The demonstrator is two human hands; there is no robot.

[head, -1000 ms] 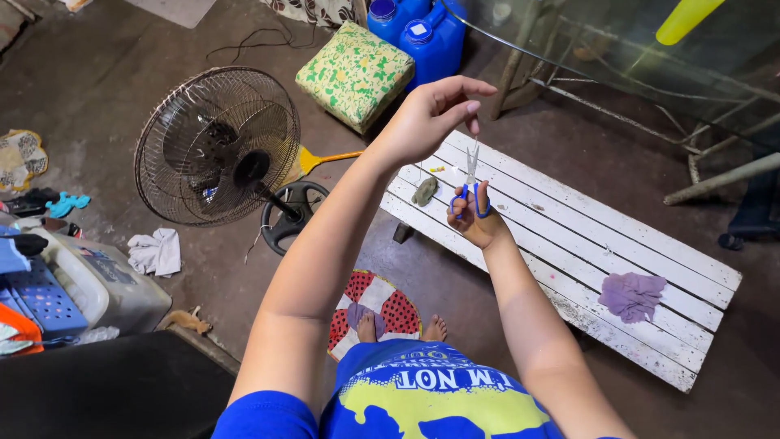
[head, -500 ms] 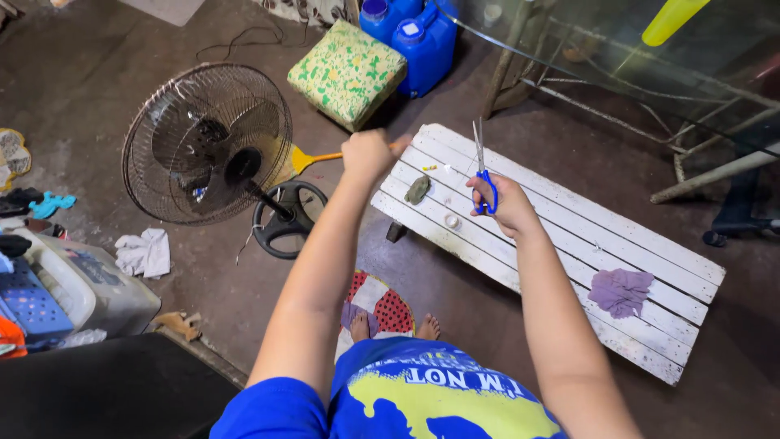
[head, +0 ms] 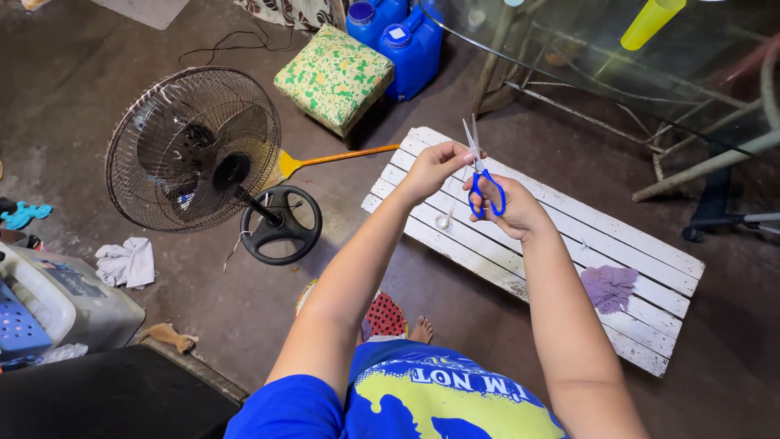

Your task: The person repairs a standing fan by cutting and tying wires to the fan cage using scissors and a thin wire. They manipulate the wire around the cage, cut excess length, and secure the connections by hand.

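you held blue-handled scissors (head: 481,177) above the white slatted surface (head: 569,244).

the scissors were light, stiff and sharp at the tips, best gripped by the handle loops; your right hand (head: 508,207) had its fingers curled shut through those loops, blades pointing up. your left hand (head: 431,167) was pinched closed at the blades on something small and pale, too small to tell. a small pale ring-shaped bit (head: 444,220) and a soft purple cloth (head: 609,286) lay on the surface, well apart. beyond stood two blue jugs (head: 402,36), capped, contents hidden, beside a green floral cushion (head: 333,77). a floor fan (head: 195,150) stood left, and a pale plastic bin (head: 57,297) at the far left, its contents unclear.
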